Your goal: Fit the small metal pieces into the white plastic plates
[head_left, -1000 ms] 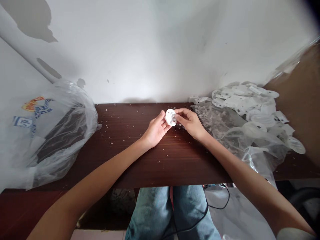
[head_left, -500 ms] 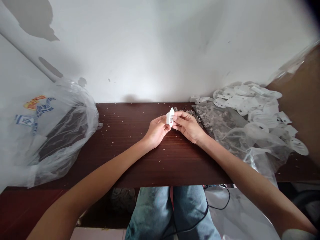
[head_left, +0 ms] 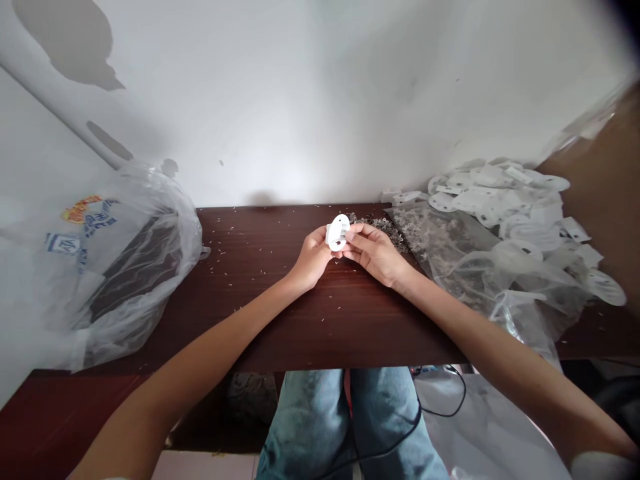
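White plastic part [head_left: 337,230], raised over tbl [head_left: 310,347] | your L hand [head_left: 313,257] curled, gripping its side; R hand [head_left: 373,253] fingers pinched at its front | step: prob. 2-handed fitting; next needs steady L hold.

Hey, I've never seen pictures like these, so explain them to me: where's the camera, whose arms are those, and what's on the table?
There's no machine here, just a person's two bare hands. One camera, worn on the head, looks forward and down, so you see roughly what the wearer sees. The left hand holds a white piece with a rounded face; the right hand works at that face, though whether it pinches something small is hidden. On the dark tabletop, a clear printed bag lies to the left. To the right are small grey bits, a clear plastic sheet and a pile of white pieces.
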